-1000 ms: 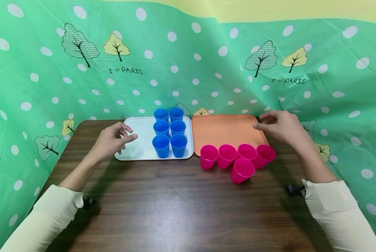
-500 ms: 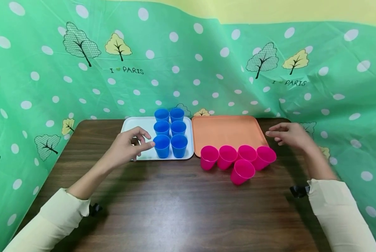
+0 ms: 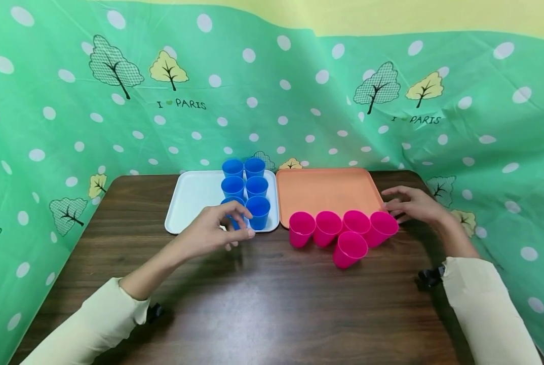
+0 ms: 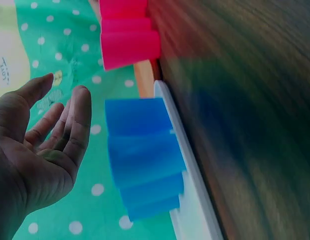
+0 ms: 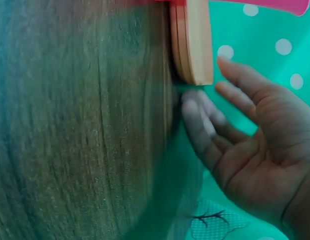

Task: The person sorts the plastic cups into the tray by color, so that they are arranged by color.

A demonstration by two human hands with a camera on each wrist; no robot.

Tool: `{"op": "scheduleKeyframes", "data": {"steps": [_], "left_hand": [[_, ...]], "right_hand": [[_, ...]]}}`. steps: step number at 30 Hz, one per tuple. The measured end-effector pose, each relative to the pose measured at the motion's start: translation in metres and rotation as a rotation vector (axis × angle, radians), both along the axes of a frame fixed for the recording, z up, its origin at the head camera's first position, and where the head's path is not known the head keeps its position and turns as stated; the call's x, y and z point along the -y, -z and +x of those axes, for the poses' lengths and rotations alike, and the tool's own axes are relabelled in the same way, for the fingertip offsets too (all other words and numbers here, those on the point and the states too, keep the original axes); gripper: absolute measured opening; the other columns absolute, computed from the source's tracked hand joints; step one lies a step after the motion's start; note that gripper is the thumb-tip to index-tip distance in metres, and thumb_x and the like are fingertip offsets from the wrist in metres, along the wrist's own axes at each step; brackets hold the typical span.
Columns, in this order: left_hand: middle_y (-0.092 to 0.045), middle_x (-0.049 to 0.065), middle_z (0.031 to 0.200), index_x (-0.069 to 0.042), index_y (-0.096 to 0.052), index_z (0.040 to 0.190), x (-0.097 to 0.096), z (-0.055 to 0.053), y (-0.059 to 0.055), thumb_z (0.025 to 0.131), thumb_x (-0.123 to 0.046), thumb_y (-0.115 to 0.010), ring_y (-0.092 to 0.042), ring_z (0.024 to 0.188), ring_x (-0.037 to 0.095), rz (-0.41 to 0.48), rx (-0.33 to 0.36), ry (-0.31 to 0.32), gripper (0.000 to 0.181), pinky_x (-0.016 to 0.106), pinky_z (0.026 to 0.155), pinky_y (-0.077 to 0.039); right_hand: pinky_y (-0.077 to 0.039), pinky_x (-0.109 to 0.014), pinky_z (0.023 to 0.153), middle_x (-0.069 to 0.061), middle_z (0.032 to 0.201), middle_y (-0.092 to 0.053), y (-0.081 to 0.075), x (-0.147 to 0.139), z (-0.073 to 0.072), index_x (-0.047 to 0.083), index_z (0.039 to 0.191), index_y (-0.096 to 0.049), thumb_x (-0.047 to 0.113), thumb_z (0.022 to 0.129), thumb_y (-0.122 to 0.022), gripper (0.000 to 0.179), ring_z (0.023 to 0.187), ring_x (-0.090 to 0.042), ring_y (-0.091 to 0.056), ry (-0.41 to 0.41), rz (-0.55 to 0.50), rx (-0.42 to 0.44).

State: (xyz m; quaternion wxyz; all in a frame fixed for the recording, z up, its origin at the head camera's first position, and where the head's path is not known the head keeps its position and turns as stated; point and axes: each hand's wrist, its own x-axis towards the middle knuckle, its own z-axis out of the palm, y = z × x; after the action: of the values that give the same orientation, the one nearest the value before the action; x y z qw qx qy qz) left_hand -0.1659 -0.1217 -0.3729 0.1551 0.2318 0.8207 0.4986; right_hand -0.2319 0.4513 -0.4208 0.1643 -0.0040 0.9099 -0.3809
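Note:
My left hand [image 3: 212, 228] hovers at the front edge of the white tray [image 3: 187, 203], fingers loosely bent and nothing in them. It partly hides the front left of several blue cups [image 3: 258, 210], which stand upright in two columns on that tray. In the left wrist view, a gap shows between the hand [image 4: 50, 145] and the blue cups [image 4: 145, 155]. My right hand [image 3: 413, 203] is at the right edge of the orange tray [image 3: 324, 187], its relaxed fingers close to the tray's corner [image 5: 194, 60] and the rightmost pink cup [image 3: 382, 229]. Nothing is held there.
Several pink cups stand along the front of the orange tray, the rightmost leaning. Another pink cup [image 3: 350, 250] is just in front of them on the brown wooden table [image 3: 263, 309]. A green dotted cloth [image 3: 299, 101] hangs behind the table and along both sides.
My left hand has moved right and toward the front, from the white tray's left side to before the blue cups. My right hand has drawn down and slightly right. The cups have stayed put.

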Motion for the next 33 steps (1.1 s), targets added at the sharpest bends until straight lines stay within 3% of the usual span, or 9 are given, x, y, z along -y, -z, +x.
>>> {"op": "scheduleKeyframes", "data": {"steps": [6, 13, 24, 33], "left_hand": [[-0.078, 0.008, 0.114, -0.014, -0.074, 0.131, -0.02, 0.002, 0.008, 0.1, -0.029, -0.089, -0.078, 0.085, 0.028, -0.029, -0.001, 0.078, 0.038, 0.051, 0.073, -0.071], [-0.079, 0.01, 0.121, -0.017, -0.072, 0.136, -0.039, 0.005, 0.009, 0.1, -0.033, -0.089, -0.077, 0.091, 0.011, -0.098, -0.04, 0.131, 0.043, 0.03, 0.081, -0.067], [-0.077, 0.013, 0.129, -0.017, -0.069, 0.145, -0.062, 0.01, 0.007, 0.099, -0.035, -0.089, -0.076, 0.096, 0.009, -0.106, -0.061, 0.146, 0.053, 0.03, 0.092, -0.068], [-0.075, 0.005, 0.125, -0.014, -0.064, 0.152, -0.079, 0.011, 0.012, 0.097, -0.031, -0.091, -0.077, 0.092, 0.01, -0.08, -0.044, 0.097, 0.063, 0.03, 0.09, -0.068]], "right_hand": [[-0.071, -0.035, 0.08, -0.027, 0.132, -0.075, 0.011, -0.007, -0.007, 0.001, 0.165, -0.048, 0.017, 0.112, -0.072, 0.061, 0.095, -0.01, -0.079, -0.065, -0.055, -0.001], [-0.071, -0.032, 0.081, -0.029, 0.132, -0.068, 0.013, -0.01, -0.012, -0.001, 0.166, -0.049, 0.006, 0.108, -0.073, 0.063, 0.096, -0.01, -0.074, -0.099, -0.028, 0.019], [-0.068, -0.031, 0.074, -0.015, 0.108, -0.067, 0.012, -0.004, -0.022, -0.005, 0.161, -0.056, -0.003, 0.101, -0.075, 0.063, 0.083, -0.017, -0.067, -0.1, 0.016, 0.028], [-0.067, -0.03, 0.073, -0.011, 0.102, -0.063, 0.009, -0.003, -0.024, -0.008, 0.162, -0.051, -0.005, 0.102, -0.074, 0.065, 0.082, -0.017, -0.065, -0.061, 0.049, 0.083]]}}
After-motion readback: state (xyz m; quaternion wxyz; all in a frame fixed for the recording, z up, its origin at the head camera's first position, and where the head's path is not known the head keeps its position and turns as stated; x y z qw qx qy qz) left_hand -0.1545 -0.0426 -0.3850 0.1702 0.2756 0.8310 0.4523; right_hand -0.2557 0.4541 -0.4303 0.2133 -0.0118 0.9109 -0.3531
